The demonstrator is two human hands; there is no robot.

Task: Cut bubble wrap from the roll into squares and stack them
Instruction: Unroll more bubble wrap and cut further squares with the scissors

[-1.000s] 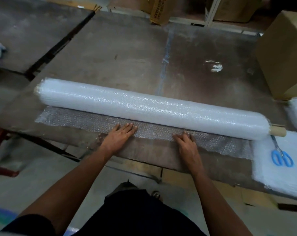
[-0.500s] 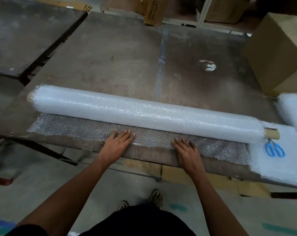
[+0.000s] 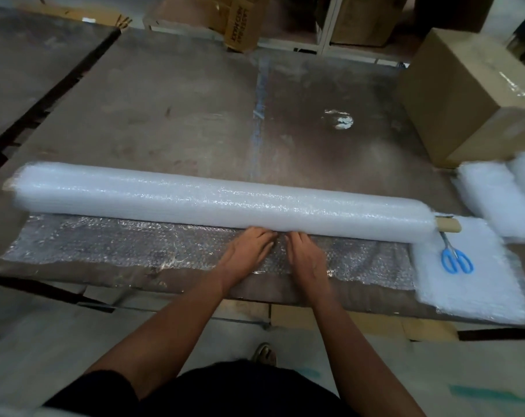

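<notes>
Two hands sit close together at centre frame, my left hand (image 3: 247,247) and right hand (image 3: 304,253) both palm-down on the unrolled bubble wrap sheet (image 3: 171,249), fingertips pointing at the near flank of the bubble wrap roll (image 3: 219,203). Fingers look fairly straight and pressed flat, gripping nothing; motion blur hides the fingertip detail. Both forearms converge from the lower frame.

Roll lies across the worktable (image 3: 177,115) from left edge to right, its cardboard core (image 3: 449,226) sticking out at the right end. Sheet spreads from under the roll toward the table's near edge. Blue scissors (image 3: 456,257) rest on the stack of cut squares (image 3: 471,275) at lower right. Cardboard box (image 3: 471,94) at upper right.

Change from half a second ago: hands were spread apart on the sheet; now nearly touching. More sheet shows in front of the roll.
</notes>
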